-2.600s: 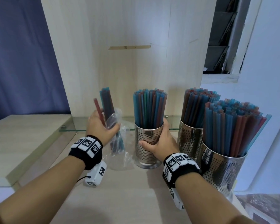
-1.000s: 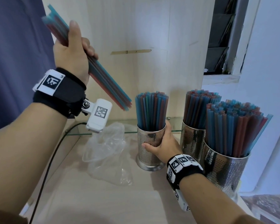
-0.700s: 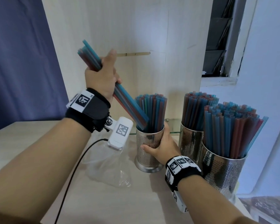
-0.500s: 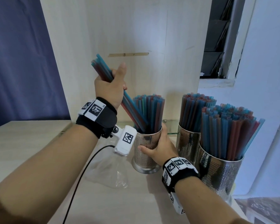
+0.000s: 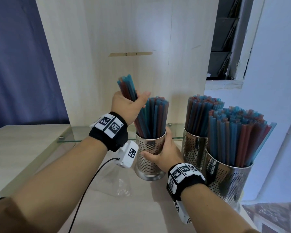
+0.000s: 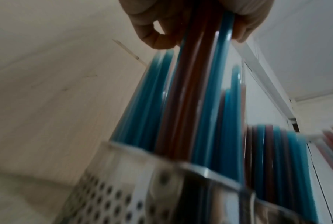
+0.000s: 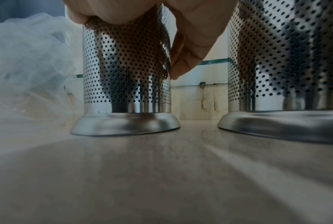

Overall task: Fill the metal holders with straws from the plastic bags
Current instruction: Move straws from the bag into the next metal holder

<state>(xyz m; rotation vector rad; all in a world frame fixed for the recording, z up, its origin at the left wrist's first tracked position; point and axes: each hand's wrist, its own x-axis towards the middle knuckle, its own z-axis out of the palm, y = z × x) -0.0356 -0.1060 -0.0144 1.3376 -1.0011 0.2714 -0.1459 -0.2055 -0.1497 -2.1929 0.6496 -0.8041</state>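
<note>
The left hand grips a straw bundle partly sunk into the left holder, steadied by the right hand. Both holders beside it look full; the bag lies emptied.

A person's left hand grips a bundle of straws, lower ends inside a perforated metal holder that the right hand grasps. An empty plastic bag lies beside it on the surface.
</note>
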